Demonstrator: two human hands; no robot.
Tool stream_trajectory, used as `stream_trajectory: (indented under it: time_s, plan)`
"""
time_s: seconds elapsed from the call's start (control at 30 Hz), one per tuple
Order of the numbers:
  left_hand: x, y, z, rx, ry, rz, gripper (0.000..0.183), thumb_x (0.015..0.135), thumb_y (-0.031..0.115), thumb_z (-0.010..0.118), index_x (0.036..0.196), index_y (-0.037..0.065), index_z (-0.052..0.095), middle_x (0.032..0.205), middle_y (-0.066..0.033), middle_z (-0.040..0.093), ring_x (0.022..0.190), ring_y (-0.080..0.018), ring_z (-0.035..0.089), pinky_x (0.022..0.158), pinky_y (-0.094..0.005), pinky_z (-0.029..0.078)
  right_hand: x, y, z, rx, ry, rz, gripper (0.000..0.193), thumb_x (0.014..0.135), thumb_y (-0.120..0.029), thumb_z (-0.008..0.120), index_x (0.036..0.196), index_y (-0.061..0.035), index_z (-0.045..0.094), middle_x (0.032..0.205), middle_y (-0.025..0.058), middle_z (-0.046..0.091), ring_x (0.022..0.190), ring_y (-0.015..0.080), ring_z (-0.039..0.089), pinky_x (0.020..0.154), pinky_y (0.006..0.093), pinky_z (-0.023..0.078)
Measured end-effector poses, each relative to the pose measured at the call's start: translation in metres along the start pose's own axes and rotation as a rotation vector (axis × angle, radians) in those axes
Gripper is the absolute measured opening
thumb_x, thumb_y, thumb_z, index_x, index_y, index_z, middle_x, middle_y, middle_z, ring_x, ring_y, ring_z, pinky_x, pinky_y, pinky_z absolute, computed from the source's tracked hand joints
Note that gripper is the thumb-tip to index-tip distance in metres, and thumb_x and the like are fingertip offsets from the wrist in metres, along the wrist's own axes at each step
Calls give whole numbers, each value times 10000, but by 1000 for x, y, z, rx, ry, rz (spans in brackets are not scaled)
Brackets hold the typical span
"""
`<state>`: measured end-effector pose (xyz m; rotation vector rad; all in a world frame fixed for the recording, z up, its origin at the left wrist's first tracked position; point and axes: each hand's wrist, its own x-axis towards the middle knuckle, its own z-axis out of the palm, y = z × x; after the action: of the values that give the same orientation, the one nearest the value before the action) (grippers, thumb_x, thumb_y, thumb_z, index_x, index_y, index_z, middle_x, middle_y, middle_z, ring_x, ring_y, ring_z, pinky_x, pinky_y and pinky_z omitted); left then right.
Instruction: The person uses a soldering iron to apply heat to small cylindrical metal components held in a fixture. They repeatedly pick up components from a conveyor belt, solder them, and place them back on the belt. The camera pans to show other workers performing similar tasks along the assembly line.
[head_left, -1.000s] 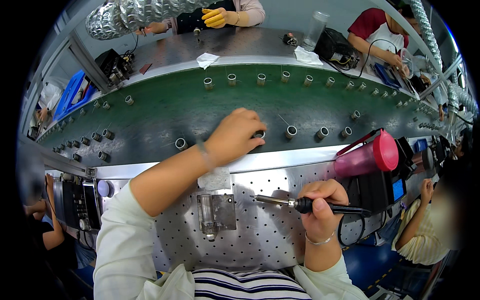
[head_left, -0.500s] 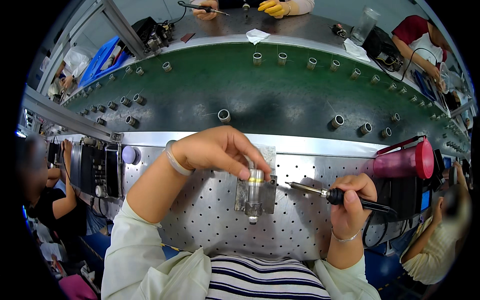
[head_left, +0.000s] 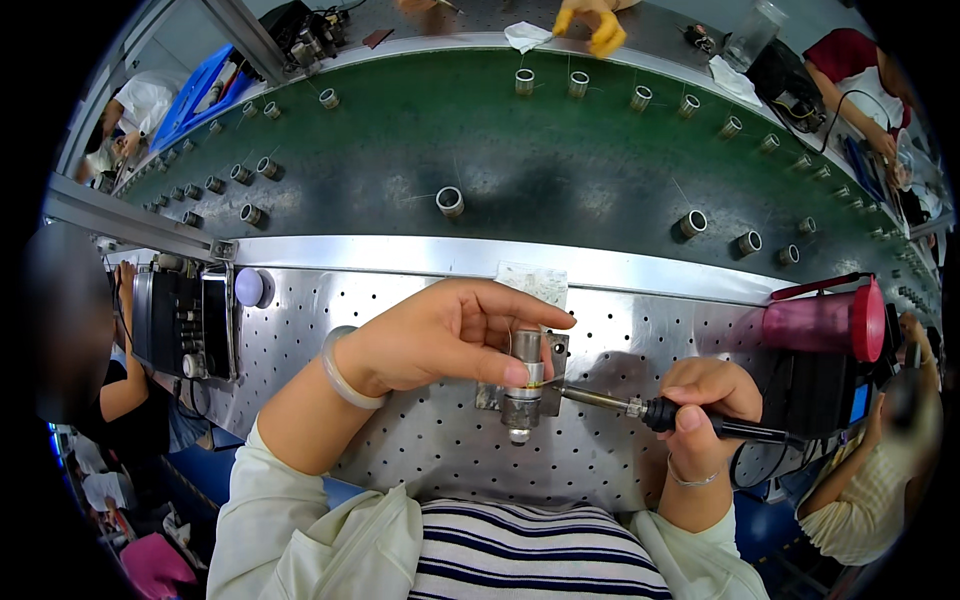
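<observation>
Near the middle of the perforated metal bench (head_left: 450,450), a small metal cylinder (head_left: 524,385) with a yellowish band rests on a dark metal block (head_left: 555,352). My left hand (head_left: 430,335) pinches this cylinder: the thumb presses its near left side, other fingers curl behind it, and the index finger reaches out over its top. A soldering iron (head_left: 605,399) with a black handle is gripped in my right hand (head_left: 712,395). Its tip points left and is at the cylinder's right side, beside the band; whether it touches I cannot make out.
Beyond the bench runs a green conveyor belt (head_left: 400,130) with several metal cylinders, one of them (head_left: 450,202) straight ahead. A pink cup (head_left: 822,318) lies at the right, a lilac ball-like thing (head_left: 250,287) at the left. Across the belt is a co-worker's yellow-gloved hand (head_left: 592,25).
The soldering iron's tip has moved left up to the cylinder. My left thumb has slid lower on the cylinder and the index finger has straightened. The gloved hand opposite reached toward the belt.
</observation>
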<state>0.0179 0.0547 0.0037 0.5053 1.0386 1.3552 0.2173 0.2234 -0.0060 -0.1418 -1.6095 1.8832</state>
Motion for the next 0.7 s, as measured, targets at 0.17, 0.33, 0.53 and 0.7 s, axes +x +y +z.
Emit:
stream_trajectory:
  time_s: [0.17,0.33,0.53,0.7]
  plan:
    - [2,-3,-9,32,-32,-67,617,674,33,776,1235,-35,528,997,-105,635,847,-115,604,735,-203,484,-3,0,-2,-224,-102,-81,162,745,-68,708,830,21,603,689,106,599,538,192,546,506,278,428]
    - [3,-5,-4,-48,-48,97,525,685,2,758,1176,-33,573,1098,-138,584,986,-167,560,802,-247,479,-1,2,5,-140,-50,-182,245,769,-134,724,892,27,587,698,118,598,527,188,547,500,273,429]
    - [7,-8,-8,111,-202,313,298,749,-33,684,1044,-9,652,1155,-126,547,1054,-191,526,868,-290,459,0,3,3,74,-5,39,211,750,-102,735,808,30,582,685,110,588,507,152,539,476,244,417]
    - [4,-7,-10,79,-133,260,197,691,-66,712,878,-12,687,1077,-178,581,960,-216,576,843,-313,463,1,5,6,67,-38,44,220,742,-91,750,809,32,581,630,100,585,488,159,529,471,251,397]
